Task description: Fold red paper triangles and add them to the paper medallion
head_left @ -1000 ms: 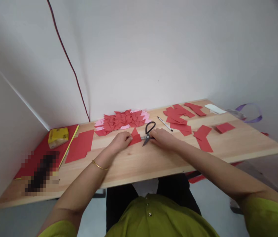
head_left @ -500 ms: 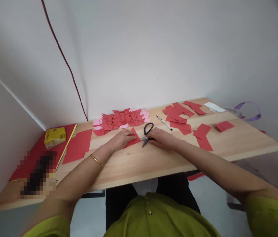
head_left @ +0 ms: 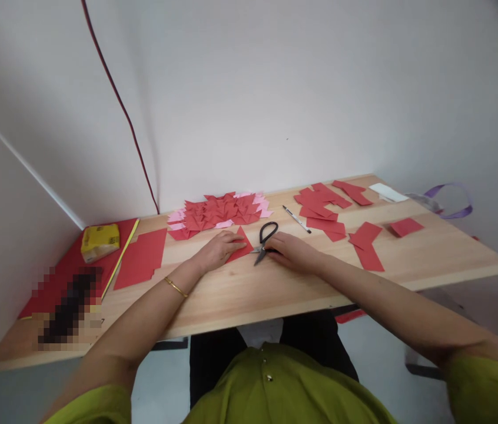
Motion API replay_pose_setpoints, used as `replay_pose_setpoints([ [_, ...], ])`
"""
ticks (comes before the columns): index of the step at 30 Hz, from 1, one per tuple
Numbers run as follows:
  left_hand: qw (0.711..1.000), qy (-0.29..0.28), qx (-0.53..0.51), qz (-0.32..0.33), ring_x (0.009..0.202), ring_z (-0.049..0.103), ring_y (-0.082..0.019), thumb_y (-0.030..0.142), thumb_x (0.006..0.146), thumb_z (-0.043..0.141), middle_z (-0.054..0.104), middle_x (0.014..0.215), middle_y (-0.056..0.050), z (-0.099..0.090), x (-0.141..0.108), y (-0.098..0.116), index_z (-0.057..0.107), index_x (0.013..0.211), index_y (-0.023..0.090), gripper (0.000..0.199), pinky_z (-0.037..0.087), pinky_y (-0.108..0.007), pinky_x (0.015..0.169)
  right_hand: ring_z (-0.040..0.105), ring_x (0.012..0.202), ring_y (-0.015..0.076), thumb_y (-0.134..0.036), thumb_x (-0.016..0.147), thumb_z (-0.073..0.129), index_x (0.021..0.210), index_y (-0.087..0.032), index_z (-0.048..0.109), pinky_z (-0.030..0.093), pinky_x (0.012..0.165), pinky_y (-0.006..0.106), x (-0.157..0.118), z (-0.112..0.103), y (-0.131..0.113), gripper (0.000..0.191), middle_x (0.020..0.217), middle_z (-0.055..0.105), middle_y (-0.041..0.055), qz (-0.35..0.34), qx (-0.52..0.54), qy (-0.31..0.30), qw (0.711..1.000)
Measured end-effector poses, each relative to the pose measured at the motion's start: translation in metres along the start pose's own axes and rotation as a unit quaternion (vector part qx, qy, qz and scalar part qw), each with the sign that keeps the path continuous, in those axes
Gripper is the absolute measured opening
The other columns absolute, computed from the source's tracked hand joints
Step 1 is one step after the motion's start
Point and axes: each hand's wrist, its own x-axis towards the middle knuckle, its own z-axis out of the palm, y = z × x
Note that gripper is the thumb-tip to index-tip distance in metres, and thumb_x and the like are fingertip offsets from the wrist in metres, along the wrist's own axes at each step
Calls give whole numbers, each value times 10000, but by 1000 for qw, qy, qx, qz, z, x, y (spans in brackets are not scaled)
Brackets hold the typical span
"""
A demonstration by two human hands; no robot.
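A red paper triangle (head_left: 241, 242) lies near the middle of the wooden table (head_left: 240, 294). My left hand (head_left: 220, 250) rests over its left part with the fingers pressed on it. Just to the right, scissors with black handles (head_left: 268, 234) have their blades apart, one blade tip close to the triangle's right corner. My right hand (head_left: 291, 251) is closed around the lower handle, which its fingers partly hide. Behind my left hand sits a pile of folded red and pink paper pieces (head_left: 220, 212).
Cut red papers (head_left: 317, 203) and a pen (head_left: 296, 219) lie right of the pile. Farther right are a red square (head_left: 407, 227) and a white sheet (head_left: 388, 192). At left are large red sheets (head_left: 140, 259) and a yellow packet (head_left: 100, 241). A cable (head_left: 129, 121) hangs along the wall.
The whole view has shifted slightly. Both hands, the triangle and the scissors keep nearly the same places relative to each other.
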Motion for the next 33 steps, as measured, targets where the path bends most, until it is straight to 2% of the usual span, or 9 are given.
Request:
replay_pose_setpoints([
  [6, 1000, 8, 1, -6, 1088, 546, -223, 217, 941, 361, 620, 1201, -123, 1, -1, 0, 641, 1167, 224, 360, 439, -415, 933, 557, 959, 228, -206, 881, 496, 982, -153, 616, 462, 847, 383, 13, 4, -4, 164, 1004, 619, 123, -36, 0, 5, 999],
  [13, 1000, 5, 5, 2, 1087, 542, -221, 191, 932, 370, 617, 1201, -125, 1, -1, -2, 644, 1164, 199, 359, 438, -409, 944, 552, 938, 227, -217, 898, 469, 991, -157, 617, 464, 829, 383, 7, 4, -5, 185, 1001, 625, 125, -49, 5, 16, 999],
  [19, 1000, 5, 1, 1, 1080, 550, -218, 211, 938, 361, 620, 1204, -119, 2, -1, -2, 638, 1177, 224, 366, 441, -411, 937, 553, 929, 225, -222, 897, 475, 964, -153, 617, 468, 822, 378, 17, 10, -8, 172, 983, 619, 122, -69, -13, 11, 997],
  [23, 1000, 1, -9, -5, 1095, 549, -223, 227, 942, 363, 621, 1204, -124, 2, 0, -2, 637, 1179, 226, 363, 438, -410, 941, 546, 943, 225, -216, 899, 467, 992, -159, 612, 467, 832, 382, 13, 9, -10, 181, 1002, 619, 117, -75, -14, 15, 997],
  [30, 996, -2, -71, -51, 1145, 560, -208, 295, 942, 399, 613, 1239, -127, -11, -6, 3, 586, 1229, 188, 358, 436, -398, 999, 545, 922, 225, -217, 893, 482, 987, -154, 611, 459, 824, 377, 12, 7, -7, 171, 980, 625, 119, -83, -16, 11, 996],
  [33, 996, -4, -79, -50, 1191, 537, -207, 298, 929, 437, 591, 1276, -125, -14, -14, 6, 633, 1152, 188, 317, 430, -392, 1017, 547, 928, 225, -220, 897, 476, 983, -153, 618, 459, 822, 372, 12, 6, -5, 179, 985, 626, 122, -84, -9, 10, 996],
])
